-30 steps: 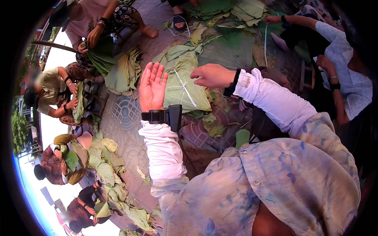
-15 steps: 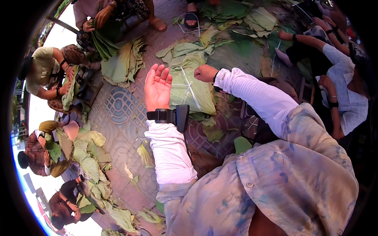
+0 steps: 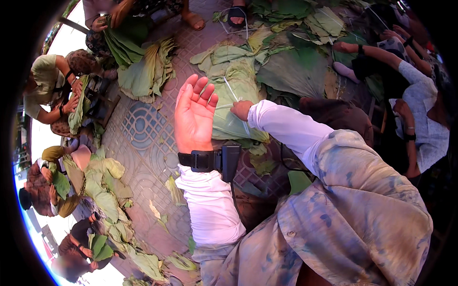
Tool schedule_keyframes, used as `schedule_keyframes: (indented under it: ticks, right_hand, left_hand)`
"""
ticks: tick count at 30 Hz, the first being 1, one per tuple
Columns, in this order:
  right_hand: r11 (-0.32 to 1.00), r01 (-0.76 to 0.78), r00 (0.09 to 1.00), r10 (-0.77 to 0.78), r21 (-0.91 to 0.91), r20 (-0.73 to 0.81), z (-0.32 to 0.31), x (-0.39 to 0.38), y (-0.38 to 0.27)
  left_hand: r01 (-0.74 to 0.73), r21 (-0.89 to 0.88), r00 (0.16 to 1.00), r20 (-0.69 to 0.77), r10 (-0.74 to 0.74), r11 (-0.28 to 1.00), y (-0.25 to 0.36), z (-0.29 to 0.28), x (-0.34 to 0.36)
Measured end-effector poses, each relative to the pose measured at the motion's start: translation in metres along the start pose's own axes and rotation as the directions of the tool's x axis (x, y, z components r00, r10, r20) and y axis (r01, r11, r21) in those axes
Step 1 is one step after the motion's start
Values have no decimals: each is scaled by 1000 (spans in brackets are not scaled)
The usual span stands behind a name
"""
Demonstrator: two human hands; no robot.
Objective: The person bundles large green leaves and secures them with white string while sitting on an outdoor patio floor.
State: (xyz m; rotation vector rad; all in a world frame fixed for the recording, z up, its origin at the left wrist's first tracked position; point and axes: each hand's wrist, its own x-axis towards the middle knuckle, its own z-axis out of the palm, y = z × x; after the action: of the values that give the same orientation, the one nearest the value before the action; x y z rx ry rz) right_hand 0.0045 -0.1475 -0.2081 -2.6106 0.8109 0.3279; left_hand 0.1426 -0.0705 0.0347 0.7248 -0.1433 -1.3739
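My left hand (image 3: 194, 117) is raised palm up in the middle, fingers slightly curled and apart, holding nothing, with a black device strapped at its wrist. Just right of it, my right hand (image 3: 241, 108) reaches down to a bundle of pale green leaves (image 3: 253, 127), its fingers closed on the white tie (image 3: 228, 86) that crosses the bundle. Behind the bundle, large darker leaves (image 3: 291, 71) lie spread out, some with white strands over them.
Seated people (image 3: 62, 90) on the left and at the upper left handle leaves; others (image 3: 415, 133) sit close on my right. Leaf piles (image 3: 107, 200) lie on the patterned paving (image 3: 152, 181) at the lower left and upper middle (image 3: 324, 24).
My right hand has moved down and left onto the white tie, its fingers closing. My left hand has stayed palm up and now appears larger, nearer the camera, partly overlapping the bundle.
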Motion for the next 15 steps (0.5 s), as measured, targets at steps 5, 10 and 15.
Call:
schedule_keyframes:
  ticks: [5,10,15]
  right_hand:
    - [964,-42,989,76,264,-123,7,-13,26]
    - [722,-80,949,265,687,-169,-20,-21,31]
    - [644,-6,910,321,765,-263,-37,-28,42]
  left_hand:
    - [5,21,999,37,-6,1000,-5,8,3]
    - [-21,33,1000,10,21,999,-6,7,4]
    - [0,34,1000,11,-1,999,-15,10,12]
